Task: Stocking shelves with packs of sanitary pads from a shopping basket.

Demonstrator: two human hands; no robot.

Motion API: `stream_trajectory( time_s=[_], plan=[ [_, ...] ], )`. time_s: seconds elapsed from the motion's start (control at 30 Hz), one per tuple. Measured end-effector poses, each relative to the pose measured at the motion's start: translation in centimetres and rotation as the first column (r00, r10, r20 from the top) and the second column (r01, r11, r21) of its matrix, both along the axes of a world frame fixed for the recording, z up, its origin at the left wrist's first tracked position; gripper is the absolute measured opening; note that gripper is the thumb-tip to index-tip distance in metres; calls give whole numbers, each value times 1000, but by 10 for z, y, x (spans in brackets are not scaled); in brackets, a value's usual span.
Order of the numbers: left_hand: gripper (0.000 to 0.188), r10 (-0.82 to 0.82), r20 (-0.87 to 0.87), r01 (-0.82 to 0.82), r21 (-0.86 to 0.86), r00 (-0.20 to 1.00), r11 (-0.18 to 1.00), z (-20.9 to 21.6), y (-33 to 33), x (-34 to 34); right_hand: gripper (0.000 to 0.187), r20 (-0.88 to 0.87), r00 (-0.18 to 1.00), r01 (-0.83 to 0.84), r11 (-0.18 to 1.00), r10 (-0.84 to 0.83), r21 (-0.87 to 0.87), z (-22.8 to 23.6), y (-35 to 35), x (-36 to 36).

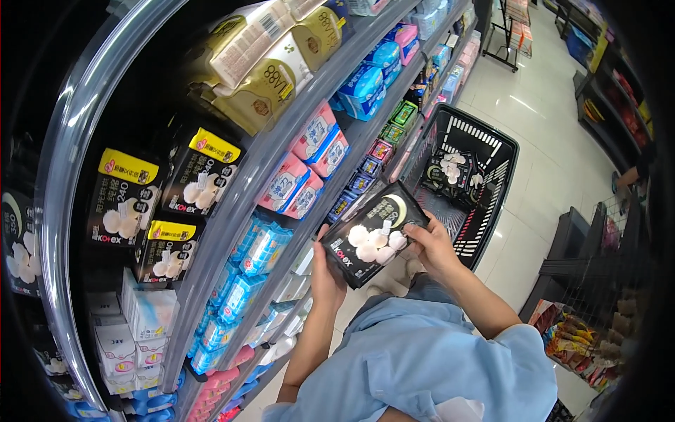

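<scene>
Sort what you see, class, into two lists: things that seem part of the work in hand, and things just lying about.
Part of the work:
- black pack, held in left hand and right hand
- probably the basket, with similar packs inside

Just about:
- pink packs
- gold packs
- blue packs

The held package [371, 238] is black with white puffs.
</scene>
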State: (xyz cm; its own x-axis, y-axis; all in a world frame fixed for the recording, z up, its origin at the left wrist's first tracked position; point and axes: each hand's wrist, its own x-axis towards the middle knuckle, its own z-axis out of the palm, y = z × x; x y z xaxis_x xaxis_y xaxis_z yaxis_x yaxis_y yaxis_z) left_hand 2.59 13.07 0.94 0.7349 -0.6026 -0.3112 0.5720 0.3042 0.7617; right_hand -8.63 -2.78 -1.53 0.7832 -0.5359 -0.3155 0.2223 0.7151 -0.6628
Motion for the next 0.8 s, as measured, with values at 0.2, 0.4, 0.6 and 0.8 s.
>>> stream_trajectory(
  time_s=[0.2, 0.4, 0.6, 0.8],
  plan=[
    [49, -174, -245, 180, 4, 954, 984, -1, 6, 4, 34, 92, 994, -63, 995, 56, 74, -9, -9, -15],
    [34, -97, -209, 125, 125, 973, 984, -3, 7, 6, 37, 84, 996, -32, 993, 22, 111, -11, -18, -25],
    [32, 11, -99, -8, 31, 995, 999, 7, 17, 19, 34, -19, 988, 154, 988, -153, 12, -17, -44, -48],
    [34, 33, -85, -34, -9, 996, 999, 4, 20, 21, 32, 17, 988, 153, 988, -153, 3, -12, -48, -50]
  ],
)
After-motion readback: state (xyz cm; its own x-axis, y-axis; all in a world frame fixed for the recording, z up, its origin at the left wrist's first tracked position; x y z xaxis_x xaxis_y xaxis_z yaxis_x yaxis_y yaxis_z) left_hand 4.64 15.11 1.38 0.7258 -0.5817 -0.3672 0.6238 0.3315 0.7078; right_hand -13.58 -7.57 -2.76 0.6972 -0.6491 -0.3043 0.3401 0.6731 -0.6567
